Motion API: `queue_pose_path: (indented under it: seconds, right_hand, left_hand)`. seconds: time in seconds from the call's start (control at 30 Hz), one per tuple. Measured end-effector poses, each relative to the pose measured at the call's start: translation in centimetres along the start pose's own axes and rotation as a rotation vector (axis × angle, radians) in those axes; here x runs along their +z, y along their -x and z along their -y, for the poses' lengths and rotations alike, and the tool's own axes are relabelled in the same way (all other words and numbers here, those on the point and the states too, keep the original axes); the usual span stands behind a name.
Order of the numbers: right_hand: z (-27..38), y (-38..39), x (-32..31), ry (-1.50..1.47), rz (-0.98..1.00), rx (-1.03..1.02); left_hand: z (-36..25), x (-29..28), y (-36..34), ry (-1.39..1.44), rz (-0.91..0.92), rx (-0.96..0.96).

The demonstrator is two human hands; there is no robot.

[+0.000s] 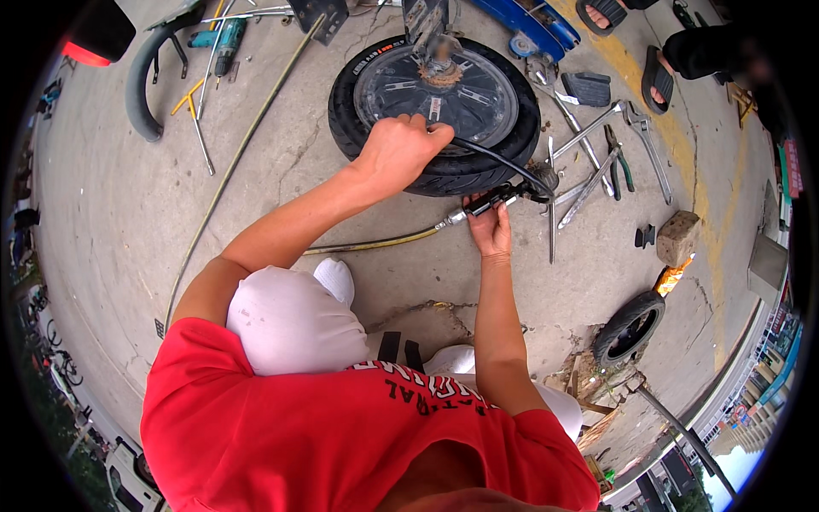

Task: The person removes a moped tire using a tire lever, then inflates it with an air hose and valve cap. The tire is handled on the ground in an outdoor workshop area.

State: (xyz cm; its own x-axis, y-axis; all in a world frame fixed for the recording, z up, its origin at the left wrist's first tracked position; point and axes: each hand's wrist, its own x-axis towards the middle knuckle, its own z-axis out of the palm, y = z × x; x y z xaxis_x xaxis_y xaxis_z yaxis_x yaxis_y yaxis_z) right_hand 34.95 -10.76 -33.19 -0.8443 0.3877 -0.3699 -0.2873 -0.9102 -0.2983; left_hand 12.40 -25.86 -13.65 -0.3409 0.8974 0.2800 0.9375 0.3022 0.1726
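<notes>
A black-tyred wheel (343,115) with a dark hub disc lies on its side on the concrete in front of me. My left hand (399,155) is closed over its near edge, gripping the end of a short black hose (505,160). That hose curves right to a black air inflator handle (488,201). Palm up beside the tyre, my right hand (491,229) has its fingers wrapped round the handle. A yellowish air hose (384,243) joins the handle's left end through a metal fitting. What the left fingers press against at the wheel is hidden.
Several wrenches (589,198) and pliers (612,154) lie right of the wheel. Farther right are a brick (678,237) and a small tyre (601,343). A teal drill (229,44) and curved grey tube (136,102) lie far left. Another person's sandalled foot (657,83) stands at upper right.
</notes>
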Motion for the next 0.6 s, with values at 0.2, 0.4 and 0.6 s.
queue_pose_path:
  seconds: [0.2,0.4,0.6]
  right_hand:
    - [-0.04,0.00,0.28,0.036,-0.042,-0.007]
    - [0.05,-0.07,0.05,0.024,-0.038,-0.005]
    - [0.06,-0.08,0.11,0.018,-0.033,-0.004]
  left_hand:
    - [-0.02,-0.04,0.02,-0.014,0.007,-0.002]
    - [0.01,-0.01,-0.08,-0.002,0.014,-0.004]
    - [-0.03,0.42,0.03,0.006,-0.013,-0.033]
